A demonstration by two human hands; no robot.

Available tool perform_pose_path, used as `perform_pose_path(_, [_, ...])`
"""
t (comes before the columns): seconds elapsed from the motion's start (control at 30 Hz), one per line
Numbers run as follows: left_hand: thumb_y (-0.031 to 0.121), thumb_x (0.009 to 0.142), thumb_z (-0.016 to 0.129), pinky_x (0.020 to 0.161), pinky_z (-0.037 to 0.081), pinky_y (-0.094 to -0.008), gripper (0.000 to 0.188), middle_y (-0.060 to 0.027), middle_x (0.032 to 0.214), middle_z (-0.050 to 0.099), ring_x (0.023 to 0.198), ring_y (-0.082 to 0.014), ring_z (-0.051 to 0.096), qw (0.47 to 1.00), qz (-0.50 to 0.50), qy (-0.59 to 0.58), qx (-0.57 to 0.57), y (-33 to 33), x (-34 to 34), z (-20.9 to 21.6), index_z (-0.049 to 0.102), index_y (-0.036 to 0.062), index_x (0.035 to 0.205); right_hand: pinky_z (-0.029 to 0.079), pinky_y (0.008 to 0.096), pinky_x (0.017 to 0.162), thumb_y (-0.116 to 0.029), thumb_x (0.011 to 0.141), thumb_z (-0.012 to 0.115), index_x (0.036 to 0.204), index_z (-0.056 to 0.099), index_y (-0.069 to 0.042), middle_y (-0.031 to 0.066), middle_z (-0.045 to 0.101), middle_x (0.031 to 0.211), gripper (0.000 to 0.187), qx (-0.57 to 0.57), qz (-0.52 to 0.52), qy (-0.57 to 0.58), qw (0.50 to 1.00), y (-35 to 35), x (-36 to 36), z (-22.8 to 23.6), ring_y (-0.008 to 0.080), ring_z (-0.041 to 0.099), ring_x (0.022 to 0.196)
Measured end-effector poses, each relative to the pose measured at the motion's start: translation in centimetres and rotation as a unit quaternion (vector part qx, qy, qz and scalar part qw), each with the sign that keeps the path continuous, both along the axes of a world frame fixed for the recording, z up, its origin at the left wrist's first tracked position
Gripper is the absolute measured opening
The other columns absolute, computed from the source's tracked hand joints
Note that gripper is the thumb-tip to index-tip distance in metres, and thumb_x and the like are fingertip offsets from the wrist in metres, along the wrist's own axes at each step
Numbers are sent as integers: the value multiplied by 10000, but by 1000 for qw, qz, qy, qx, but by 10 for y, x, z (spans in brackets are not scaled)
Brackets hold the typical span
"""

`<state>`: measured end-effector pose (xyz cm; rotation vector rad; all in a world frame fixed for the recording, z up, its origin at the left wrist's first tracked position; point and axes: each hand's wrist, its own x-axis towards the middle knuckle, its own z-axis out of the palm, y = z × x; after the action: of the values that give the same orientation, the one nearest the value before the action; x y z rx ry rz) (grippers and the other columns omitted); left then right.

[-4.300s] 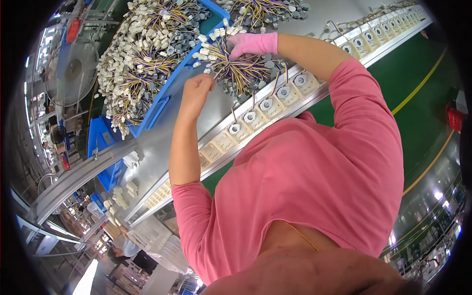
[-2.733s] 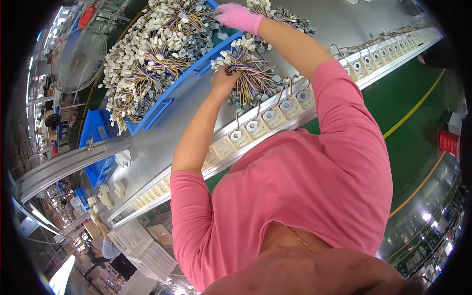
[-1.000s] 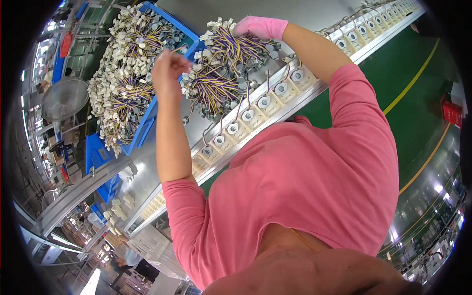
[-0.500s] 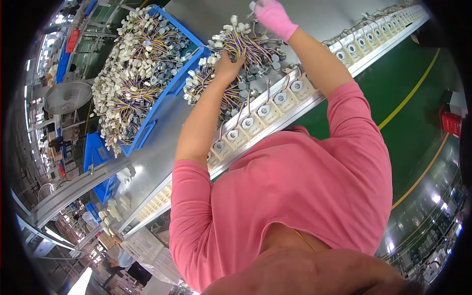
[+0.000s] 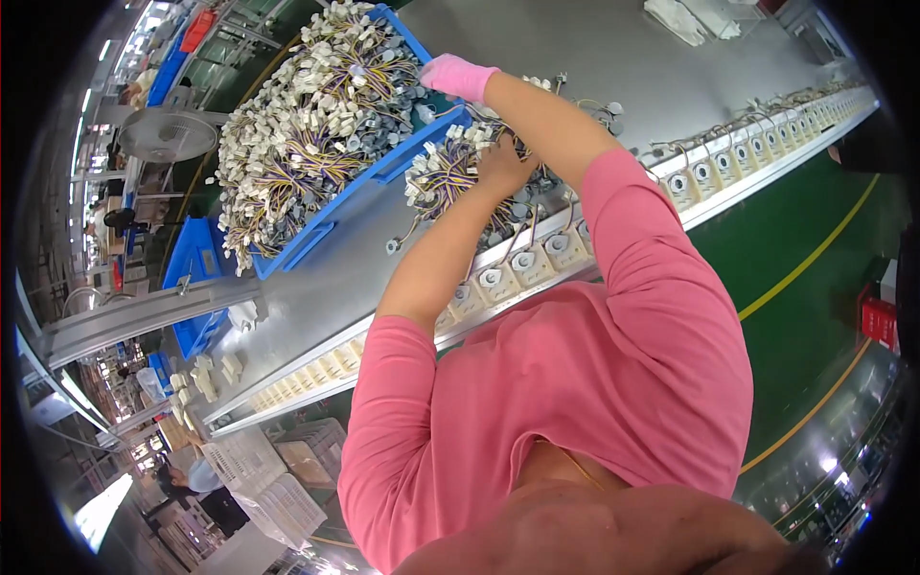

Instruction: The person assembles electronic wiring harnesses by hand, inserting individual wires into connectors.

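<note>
My bare left hand (image 5: 505, 168) is sunk in a heap of wire harnesses (image 5: 446, 177) on the metal table, its fingers bent round some of them. These harnesses have white connectors, purple and yellow wires and round grey ends. My right hand (image 5: 458, 77), in a pink glove, has come across beyond the left one to the edge of a blue bin (image 5: 383, 172) piled with more harnesses. Its fingers are pressed together, and what they hold, if anything, is hidden. Below the heap runs a row of cream square holders (image 5: 525, 264) with round grey parts set in them.
The holders sit in a long metal rail (image 5: 704, 213) along the table's near edge. A fan (image 5: 168, 134) stands left of the bin, with another blue bin (image 5: 196, 278) below it. White cloths (image 5: 676, 19) lie at the far side, and a green floor (image 5: 757, 259) shows at right.
My right hand has swung left and nearer, from the far table to the bin's edge. My left hand stays in the harness heap. The whole view has shifted, moving the scene rightward.
</note>
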<state>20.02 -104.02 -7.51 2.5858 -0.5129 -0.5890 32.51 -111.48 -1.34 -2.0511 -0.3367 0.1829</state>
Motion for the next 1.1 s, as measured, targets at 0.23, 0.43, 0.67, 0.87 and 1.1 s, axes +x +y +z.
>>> perform_pose_path(0.23, [335,688,599,821,414,-419,480,-247,966,565,898,-395,529,964,120,-50,-232,-3,11,-1,574,-30,1000,456,379,721,-155,701,527,748,589,-48,202,583,805,132,-491,-5,-268,829,-92,-48,5,315,572,812])
perform_pose_path(0.43, [143,752,553,616,474,-306,185,-101,786,598,682,-198,573,848,234,250,-404,-31,29,-17,568,-11,854,453,390,659,-95,692,542,781,597,-99,145,580,749,105,-234,177,-234,927,-119,-95,-33,309,578,783])
perform_pose_path(0.67, [180,722,596,677,446,-332,175,-43,802,597,766,-155,547,696,275,411,-521,-18,13,45,580,76,863,435,279,734,-85,645,588,917,542,-12,99,588,783,286,7,-212,107,971,-95,-132,-20,213,558,780])
perform_pose_path(0.87, [136,764,588,633,475,-306,155,-46,824,613,747,-134,581,706,191,371,-572,-9,1,100,578,51,892,464,270,672,-51,627,606,989,481,23,74,579,839,390,94,-243,-35,965,-99,-153,55,170,549,753])
perform_pose_path(1.1, [80,763,568,443,440,-222,89,-36,701,598,539,-101,559,769,191,137,-594,1,4,138,560,18,826,428,268,604,-84,684,579,858,522,-15,58,568,738,196,381,-382,-110,835,-166,-154,74,164,536,654])
